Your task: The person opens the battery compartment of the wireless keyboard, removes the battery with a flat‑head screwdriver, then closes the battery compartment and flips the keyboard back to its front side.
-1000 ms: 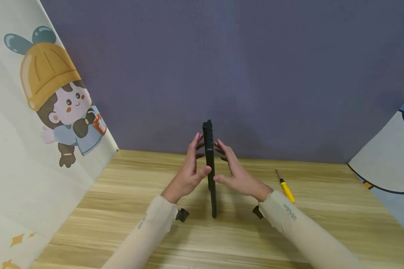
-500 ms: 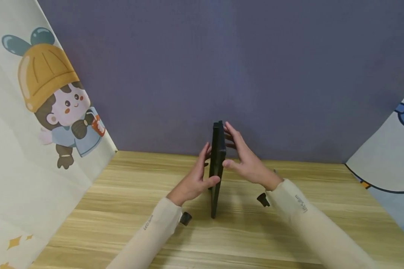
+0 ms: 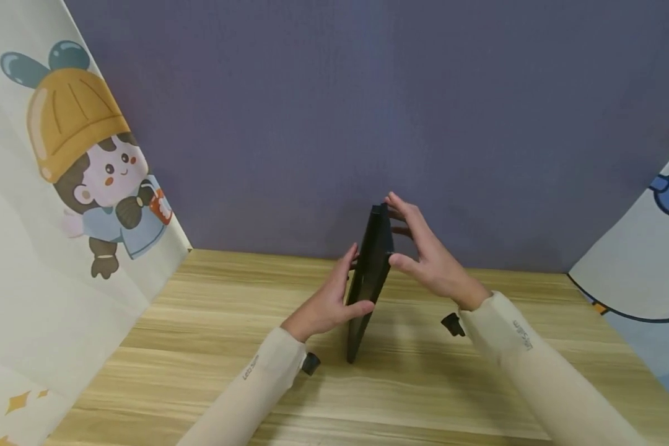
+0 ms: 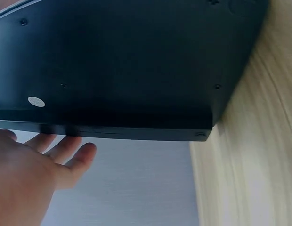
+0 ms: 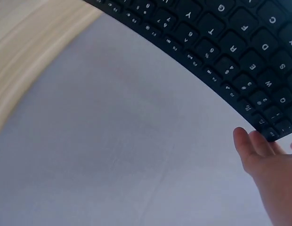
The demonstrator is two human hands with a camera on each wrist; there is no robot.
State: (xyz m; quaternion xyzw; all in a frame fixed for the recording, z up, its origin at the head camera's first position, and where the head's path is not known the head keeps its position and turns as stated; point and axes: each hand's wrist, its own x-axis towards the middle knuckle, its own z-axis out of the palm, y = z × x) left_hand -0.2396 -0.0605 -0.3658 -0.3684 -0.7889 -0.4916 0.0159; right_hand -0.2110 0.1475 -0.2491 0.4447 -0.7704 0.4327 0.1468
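Observation:
A black keyboard stands on its short end at the tabletop, its upper end leaning right. My left hand holds it lower down, thumb over the near edge and fingers at the far edge. Higher up, my right hand grips the top end between thumb and fingers. In the left wrist view the keyboard's underside shows small screws and a round pale sticker, with left fingers against its thicker edge. The right wrist view has the lettered keys and right fingertips at one corner.
The wood-grain table spreads around the keyboard. A grey-blue wall panel stands close behind it. White printed sheets flank the left and right sides. A black wrist camera sits under the right cuff.
The keyboard has tipped from nearly upright to leaning right. My right hand has moved right and up with its top end; the left has shifted slightly right. My right arm now covers the yellow screwdriver.

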